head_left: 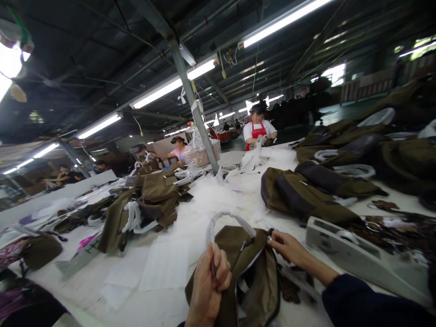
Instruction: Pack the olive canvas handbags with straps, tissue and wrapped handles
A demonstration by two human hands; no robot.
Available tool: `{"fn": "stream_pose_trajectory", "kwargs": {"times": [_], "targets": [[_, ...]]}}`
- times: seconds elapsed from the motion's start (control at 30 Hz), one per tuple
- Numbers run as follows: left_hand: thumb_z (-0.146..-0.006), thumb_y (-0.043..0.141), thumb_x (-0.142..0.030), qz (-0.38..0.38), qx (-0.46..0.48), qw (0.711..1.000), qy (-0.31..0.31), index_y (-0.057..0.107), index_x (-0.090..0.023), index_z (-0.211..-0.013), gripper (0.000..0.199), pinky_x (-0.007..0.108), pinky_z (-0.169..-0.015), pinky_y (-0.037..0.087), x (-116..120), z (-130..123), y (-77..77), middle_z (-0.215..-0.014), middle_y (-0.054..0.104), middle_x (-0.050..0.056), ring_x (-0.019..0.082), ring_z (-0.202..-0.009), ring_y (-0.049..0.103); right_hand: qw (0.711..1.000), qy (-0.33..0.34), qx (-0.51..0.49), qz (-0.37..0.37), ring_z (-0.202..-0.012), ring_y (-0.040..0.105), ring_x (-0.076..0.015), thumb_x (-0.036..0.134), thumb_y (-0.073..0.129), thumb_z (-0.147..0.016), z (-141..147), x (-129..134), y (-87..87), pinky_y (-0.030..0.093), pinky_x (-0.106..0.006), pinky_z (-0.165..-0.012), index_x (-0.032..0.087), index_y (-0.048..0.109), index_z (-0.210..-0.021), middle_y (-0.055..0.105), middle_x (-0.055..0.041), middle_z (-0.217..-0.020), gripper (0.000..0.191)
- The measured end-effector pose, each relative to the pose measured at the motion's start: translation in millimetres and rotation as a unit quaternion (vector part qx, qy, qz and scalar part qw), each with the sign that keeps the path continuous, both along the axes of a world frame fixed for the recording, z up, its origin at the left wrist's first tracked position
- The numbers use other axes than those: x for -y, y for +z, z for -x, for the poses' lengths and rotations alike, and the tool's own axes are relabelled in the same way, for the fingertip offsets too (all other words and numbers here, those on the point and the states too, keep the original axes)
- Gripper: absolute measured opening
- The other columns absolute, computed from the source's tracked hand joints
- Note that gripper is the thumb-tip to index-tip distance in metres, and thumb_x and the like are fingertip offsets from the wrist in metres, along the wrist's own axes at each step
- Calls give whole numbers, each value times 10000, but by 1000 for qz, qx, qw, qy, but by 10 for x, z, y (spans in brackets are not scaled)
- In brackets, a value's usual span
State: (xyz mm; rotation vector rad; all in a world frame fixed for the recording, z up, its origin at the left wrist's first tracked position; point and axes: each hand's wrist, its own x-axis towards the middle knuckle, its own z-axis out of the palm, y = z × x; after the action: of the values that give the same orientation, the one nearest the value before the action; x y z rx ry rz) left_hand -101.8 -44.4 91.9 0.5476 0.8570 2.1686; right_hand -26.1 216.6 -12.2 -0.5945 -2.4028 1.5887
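An olive-green bag [225, 240] lies before me on the white table, its zipped side gaping. My left hand [209, 281] is closed around the base of its carrying handle [235, 215], which is wrapped in pale plastic and arches up. At the bag's far right corner, my right hand [288, 247] pinches the edge by the zipper's end. Just what sits between those fingertips is too small to make out. Right of my right hand stands a pale grey plastic tray [340, 254].
More olive bags [296, 193] with wrapped handles lie on the right, others [156, 195] on the left. White sheets [166, 263] cover parts of the table. A slanting metal post [194, 104] rises beyond. Co-workers are across the table, one in a red apron [259, 131]. Dark straps [391, 231] pile at right.
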Motion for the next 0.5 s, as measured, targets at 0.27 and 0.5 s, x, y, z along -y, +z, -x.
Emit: {"fn": "stream_pose_trajectory", "kwargs": {"times": [0.27,0.5], "targets": [[-996,488,-366,-14,40,999,-6,442,-172,-655,395,137,-355,161,110,98,-55,-510,291,-82,47,-428,73,982,119,-39,140,-508,423,-80,644,604,-825,-225,-138,172,349,-219,-472,194,424,-751,483,44,-633,490],[-1000,482,-361,-16,48,999,-12,435,-174,-659,392,136,-353,159,118,147,-90,-512,294,-81,48,-427,72,994,78,-53,57,-508,471,-102,640,534,-865,-220,-101,80,353,-233,-466,203,408,-771,540,18,-668,464]]}}
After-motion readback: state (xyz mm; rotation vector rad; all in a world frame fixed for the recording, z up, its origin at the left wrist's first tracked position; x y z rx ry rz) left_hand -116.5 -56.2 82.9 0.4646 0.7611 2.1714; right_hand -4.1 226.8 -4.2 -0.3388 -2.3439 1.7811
